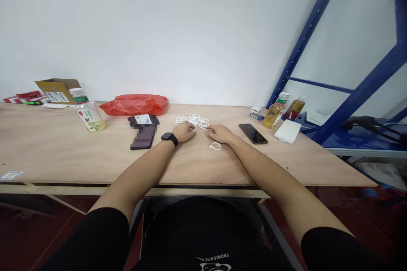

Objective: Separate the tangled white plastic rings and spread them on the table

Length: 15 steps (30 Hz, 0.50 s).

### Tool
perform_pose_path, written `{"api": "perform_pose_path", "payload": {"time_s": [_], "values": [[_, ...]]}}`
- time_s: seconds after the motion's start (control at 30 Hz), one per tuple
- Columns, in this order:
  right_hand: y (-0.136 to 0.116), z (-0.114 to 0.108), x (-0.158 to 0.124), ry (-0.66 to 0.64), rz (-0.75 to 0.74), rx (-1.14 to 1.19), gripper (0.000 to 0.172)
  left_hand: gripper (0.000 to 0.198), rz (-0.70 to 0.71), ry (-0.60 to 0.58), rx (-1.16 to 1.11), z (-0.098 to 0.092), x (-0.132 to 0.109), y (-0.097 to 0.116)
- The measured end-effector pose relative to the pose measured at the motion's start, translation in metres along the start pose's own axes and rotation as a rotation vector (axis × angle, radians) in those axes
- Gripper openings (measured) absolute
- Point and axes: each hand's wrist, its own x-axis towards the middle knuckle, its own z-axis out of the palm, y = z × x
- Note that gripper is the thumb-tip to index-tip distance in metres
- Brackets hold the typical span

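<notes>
My left hand [185, 131], with a black watch on its wrist, rests at the near edge of a pile of thin white plastic loops [195, 119]. Its fingers are curled together, and a white loop shows at the fingertips. Across from it, my right hand [221, 133] lies low over the table with thumb and forefinger apart. The forefinger comes close to a white strip at the pile's right side; contact is hard to make out. One separate white ring [216, 146], with a small knob on its rim, lies just below my right hand.
Left on the wooden table [79, 152] are a dark pouch [144, 135], a red plastic bag [135, 105], a bottle [89, 114] and an open carton [60, 91]. Right are a phone [253, 134], a white case [288, 131], another bottle [274, 114] and a blue rack [307, 36].
</notes>
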Motion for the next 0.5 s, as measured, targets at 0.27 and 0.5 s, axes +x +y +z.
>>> {"api": "perform_pose_path", "payload": {"time_s": [0.27, 0.5], "values": [[-0.002, 0.004, -0.002, -0.018, -0.106, 0.093, 0.012, 0.029, 0.082, 0.019, -0.104, -0.004, -0.003, 0.02], [-0.014, 0.004, -0.005, 0.114, -0.188, 0.344, 0.011, 0.024, 0.081, 0.042, -0.087, -0.002, -0.005, 0.033]]}}
